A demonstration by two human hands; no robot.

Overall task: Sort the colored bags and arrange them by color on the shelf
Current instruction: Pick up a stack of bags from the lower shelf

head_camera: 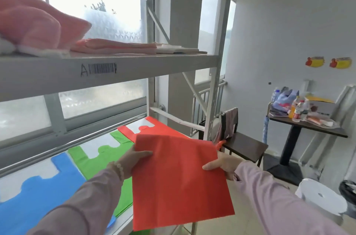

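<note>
Both hands grip a flat red bag point(179, 180) above the lower shelf point(123, 221): left hand point(134, 159) pinches its left edge, right hand point(224, 164) its right edge. Blue bag point(38, 196), green bag point(100, 159) and another red bag point(154, 128) lie side by side there.

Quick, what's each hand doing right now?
Left hand: closed on the red bag's left edge.
Right hand: closed on the same red bag's right edge.
</note>
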